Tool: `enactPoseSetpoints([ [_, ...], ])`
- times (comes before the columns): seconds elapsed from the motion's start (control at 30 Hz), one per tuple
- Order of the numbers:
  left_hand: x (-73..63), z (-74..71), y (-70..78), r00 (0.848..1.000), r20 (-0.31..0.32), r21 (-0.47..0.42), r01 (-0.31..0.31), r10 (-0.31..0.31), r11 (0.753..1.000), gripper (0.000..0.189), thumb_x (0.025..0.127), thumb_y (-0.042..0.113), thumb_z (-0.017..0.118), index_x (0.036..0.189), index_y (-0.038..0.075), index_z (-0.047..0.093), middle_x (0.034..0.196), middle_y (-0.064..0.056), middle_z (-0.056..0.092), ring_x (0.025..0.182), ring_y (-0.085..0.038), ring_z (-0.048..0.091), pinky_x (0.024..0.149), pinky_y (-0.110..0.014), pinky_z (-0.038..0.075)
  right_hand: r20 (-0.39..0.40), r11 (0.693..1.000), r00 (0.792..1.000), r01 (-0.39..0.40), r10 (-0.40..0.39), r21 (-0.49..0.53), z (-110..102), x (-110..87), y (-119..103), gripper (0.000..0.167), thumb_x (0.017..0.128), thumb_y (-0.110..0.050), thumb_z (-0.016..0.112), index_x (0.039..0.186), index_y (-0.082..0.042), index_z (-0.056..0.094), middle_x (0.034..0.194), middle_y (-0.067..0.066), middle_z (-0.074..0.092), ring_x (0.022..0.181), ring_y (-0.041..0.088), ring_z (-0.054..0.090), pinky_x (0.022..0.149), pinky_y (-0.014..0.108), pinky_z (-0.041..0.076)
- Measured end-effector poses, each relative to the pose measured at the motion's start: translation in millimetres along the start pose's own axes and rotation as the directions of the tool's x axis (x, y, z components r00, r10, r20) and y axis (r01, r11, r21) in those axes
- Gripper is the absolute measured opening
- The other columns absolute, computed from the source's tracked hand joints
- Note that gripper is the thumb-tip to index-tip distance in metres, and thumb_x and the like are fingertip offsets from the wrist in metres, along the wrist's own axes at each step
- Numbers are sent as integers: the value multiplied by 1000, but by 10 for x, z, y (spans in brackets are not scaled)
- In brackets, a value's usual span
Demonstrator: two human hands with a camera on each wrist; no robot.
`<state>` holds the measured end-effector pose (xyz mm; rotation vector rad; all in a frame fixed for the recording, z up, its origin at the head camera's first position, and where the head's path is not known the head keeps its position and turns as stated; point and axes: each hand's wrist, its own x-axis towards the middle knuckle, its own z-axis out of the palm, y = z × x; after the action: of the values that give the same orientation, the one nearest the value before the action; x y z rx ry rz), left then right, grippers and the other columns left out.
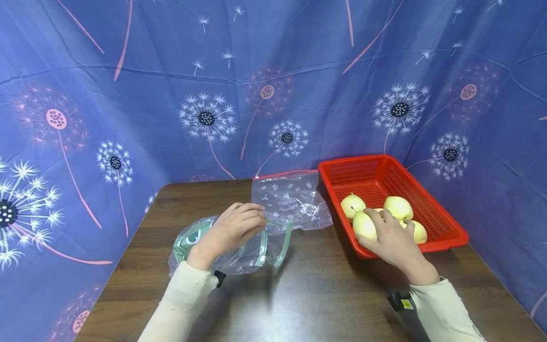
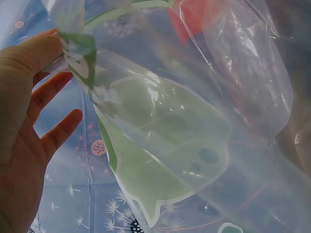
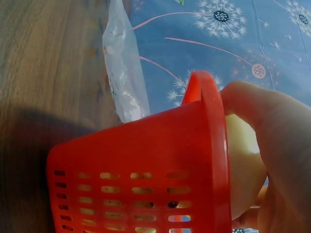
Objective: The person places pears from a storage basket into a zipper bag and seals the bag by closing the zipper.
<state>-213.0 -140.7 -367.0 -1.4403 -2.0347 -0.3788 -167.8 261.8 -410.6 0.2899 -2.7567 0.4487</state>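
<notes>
My left hand [image 1: 235,225] pinches the edge of a clear plastic bag [image 1: 192,242] with green printed cartoon shapes, thumb and forefinger at its rim in the left wrist view. The other fingers of that hand stand apart from the film. With my right hand [image 1: 393,237] I grip a pale yellow-green apple [image 1: 364,225] at the near left side of a red plastic basket [image 1: 444,228]. In the right wrist view the held apple [image 3: 240,165] shows just past the basket's rim. Several similar apples [image 1: 398,207] lie in the basket, partly hidden by my hand.
A second clear bag [image 1: 290,199] with a red zip edge and small white prints lies flat left of the basket. Everything stands on a dark wooden table [image 1: 307,294]. A blue dandelion-print cloth [image 1: 256,71] hangs behind and at both sides.
</notes>
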Motion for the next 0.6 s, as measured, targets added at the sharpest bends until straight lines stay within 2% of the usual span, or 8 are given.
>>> enactPoseSetpoints([
  [0.2,5,26,10,1000,8,7,-3,3,1000,13,86,11,75,97,14,68,97,7,69,115,-20,62,89,-38,50,-59,999,997,40,-41,-16,8,-6,18,60,77,-38,75,127,-13,56,112,25,57,106,39,52,81,74,26],
  [0.37,0,36,9,1000,8,4,4,-4,1000,7,91,14,72,96,14,68,97,7,69,115,-20,62,89,-38,50,-112,996,989,89,-92,-29,5,-7,-4,60,74,-36,77,125,-13,58,108,24,57,103,37,53,82,73,28],
  [0.6,21,35,16,999,14,-20,35,-35,999,8,91,11,71,96,14,67,98,4,68,115,-21,62,89,-38,50,-230,980,953,191,-197,-49,-32,58,-186,62,70,-37,78,124,-14,57,105,25,57,99,40,57,80,69,33],
])
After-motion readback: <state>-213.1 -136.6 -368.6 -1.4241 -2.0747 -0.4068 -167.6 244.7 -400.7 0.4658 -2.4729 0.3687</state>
